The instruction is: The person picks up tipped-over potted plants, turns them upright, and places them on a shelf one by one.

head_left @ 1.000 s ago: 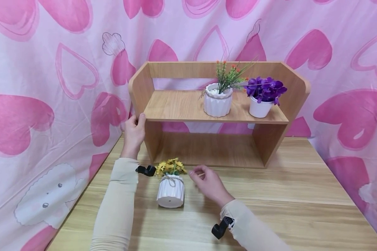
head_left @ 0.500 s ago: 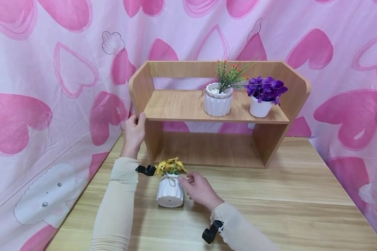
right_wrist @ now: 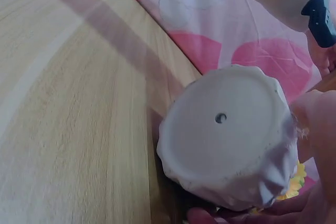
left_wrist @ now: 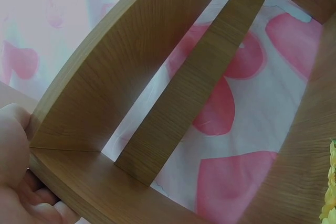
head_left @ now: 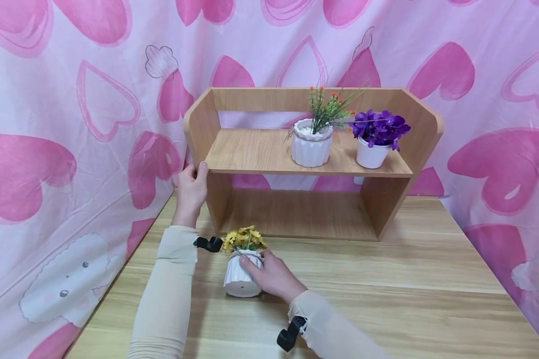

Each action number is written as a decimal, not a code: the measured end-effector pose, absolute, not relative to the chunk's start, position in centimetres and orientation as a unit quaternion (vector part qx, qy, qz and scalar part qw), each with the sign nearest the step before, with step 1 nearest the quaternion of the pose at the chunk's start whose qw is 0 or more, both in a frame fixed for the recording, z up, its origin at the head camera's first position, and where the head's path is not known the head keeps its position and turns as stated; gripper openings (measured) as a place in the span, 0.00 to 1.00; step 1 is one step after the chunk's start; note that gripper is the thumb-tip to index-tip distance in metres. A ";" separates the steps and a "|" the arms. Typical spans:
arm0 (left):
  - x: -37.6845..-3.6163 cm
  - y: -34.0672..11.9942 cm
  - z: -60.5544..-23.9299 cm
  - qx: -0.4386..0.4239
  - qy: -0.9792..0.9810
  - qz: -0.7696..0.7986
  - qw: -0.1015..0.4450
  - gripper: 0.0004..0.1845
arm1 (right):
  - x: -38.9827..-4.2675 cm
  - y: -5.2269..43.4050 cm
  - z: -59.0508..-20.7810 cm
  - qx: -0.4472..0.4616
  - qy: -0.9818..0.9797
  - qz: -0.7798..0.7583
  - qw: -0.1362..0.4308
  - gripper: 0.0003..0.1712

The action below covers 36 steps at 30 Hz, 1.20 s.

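A small white ribbed pot (head_left: 239,280) with yellow flowers (head_left: 244,238) lies tipped on the wooden table (head_left: 408,279), its base with a drain hole toward me. My right hand (head_left: 262,269) grips the pot around its rim, where twine is tied. In the right wrist view the pot's base (right_wrist: 226,140) fills the frame and my fingers (right_wrist: 315,124) wrap its far side. My left hand (head_left: 196,175) holds the front edge of the wooden shelf's (head_left: 260,149) left side panel. That panel (left_wrist: 121,77) shows in the left wrist view with my left hand (left_wrist: 16,182) curled on it.
Two potted plants stand on the shelf board: a white ribbed pot (head_left: 311,147) with green and orange sprigs, and a smaller white pot (head_left: 371,153) with purple flowers. The shelf's left half holds nothing. A pink heart-print curtain (head_left: 72,124) hangs close behind and to both sides.
My right hand moved left across the table and closed around the yellow-flower pot. The left hand stayed on the shelf panel.
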State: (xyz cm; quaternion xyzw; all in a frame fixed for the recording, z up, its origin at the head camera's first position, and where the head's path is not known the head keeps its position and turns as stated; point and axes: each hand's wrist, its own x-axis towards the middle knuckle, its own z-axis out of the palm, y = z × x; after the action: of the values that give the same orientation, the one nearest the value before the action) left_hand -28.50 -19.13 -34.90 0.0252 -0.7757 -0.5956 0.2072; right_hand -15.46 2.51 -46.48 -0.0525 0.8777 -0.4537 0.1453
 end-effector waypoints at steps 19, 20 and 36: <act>-28.4 -18.9 -34.9 0.026 -0.779 -0.584 0.226 0.22 | -15.1 1.3 -46.7 -0.007 0.857 -0.491 0.157 0.55; -28.5 -18.9 -34.9 0.026 -0.779 -0.584 0.226 0.22 | -15.1 1.3 -46.7 -0.003 0.856 -0.494 0.153 0.54; -28.6 -19.3 -34.9 0.031 -0.779 -0.593 0.201 0.26 | -15.3 3.1 -46.4 -0.024 0.873 -0.479 0.090 0.52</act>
State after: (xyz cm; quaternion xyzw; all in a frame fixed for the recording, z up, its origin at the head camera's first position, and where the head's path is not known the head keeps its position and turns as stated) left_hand -28.64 -19.31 -34.93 0.0312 -0.7793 -0.5929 0.2006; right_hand -15.33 3.15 -46.36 -0.0236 0.8731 -0.4786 0.0902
